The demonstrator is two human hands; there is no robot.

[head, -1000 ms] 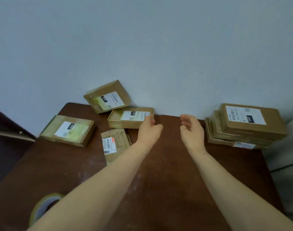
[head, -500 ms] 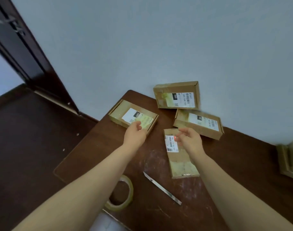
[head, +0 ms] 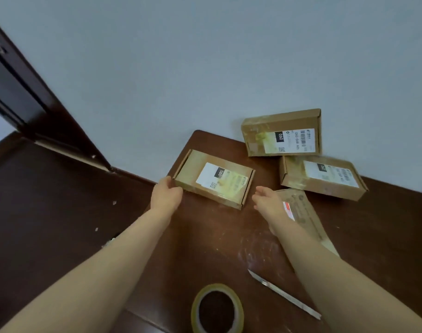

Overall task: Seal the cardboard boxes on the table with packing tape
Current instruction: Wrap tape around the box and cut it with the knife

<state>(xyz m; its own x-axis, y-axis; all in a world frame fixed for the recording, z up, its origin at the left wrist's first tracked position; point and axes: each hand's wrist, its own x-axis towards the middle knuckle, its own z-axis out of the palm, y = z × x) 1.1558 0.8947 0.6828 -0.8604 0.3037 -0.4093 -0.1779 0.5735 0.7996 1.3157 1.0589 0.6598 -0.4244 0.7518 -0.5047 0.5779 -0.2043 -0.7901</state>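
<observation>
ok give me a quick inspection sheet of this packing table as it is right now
surface: dark brown table, whitish scuffs near its middle
job's things: four labelled cardboard boxes: left box flat on the table; back box against the wall; right box; thin box partly under the right forearm; tape roll lying flat at the near edge
clutter: bare blade right of the tape roll
hands: left hand touches the left box's near corner, grip unclear; right hand open, short of that box's right end
cables: nothing seen
surroundings: pale wall, dark door, dark floor with small scraps
</observation>
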